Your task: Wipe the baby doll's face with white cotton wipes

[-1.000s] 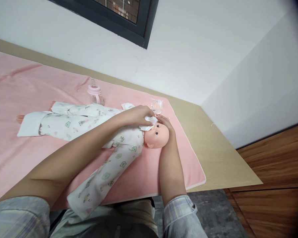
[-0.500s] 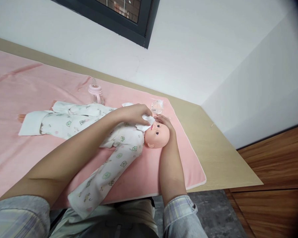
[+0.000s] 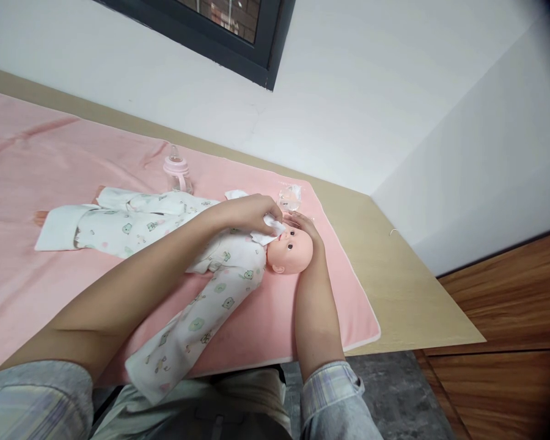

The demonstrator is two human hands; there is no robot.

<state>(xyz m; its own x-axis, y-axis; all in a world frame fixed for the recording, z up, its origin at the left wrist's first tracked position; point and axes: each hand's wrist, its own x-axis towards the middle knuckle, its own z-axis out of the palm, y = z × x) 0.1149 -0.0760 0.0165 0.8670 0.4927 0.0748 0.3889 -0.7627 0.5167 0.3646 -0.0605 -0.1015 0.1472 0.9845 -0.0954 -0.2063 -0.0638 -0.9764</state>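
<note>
A baby doll (image 3: pixel 289 252) lies on its back on a pink blanket (image 3: pixel 238 342), wearing a white printed sleepsuit (image 3: pixel 229 275). My left hand (image 3: pixel 256 214) is closed on a white tissue (image 3: pixel 268 233), pinched between thumb and fingers. The tissue touches the doll's face at the mouth and chin, partly covering them. Around the far side of the doll's bald head curves my right hand (image 3: pixel 306 225); its fingers are stretched out and rest against the head. My left forearm hides part of the doll's body.
A pink-topped baby bottle (image 3: pixel 177 171) stands upright on the blanket, beyond the doll's legs. Clear crinkled plastic (image 3: pixel 290 198) lies just past the head. The wooden tabletop (image 3: pixel 394 293) shows at the right, against a white wall (image 3: pixel 339 91) with a dark window frame (image 3: pixel 261 67).
My left hand has shifted slightly, and the tissue is bunched differently in the fingers at the doll's mouth. My right hand and the doll look unmoved.
</note>
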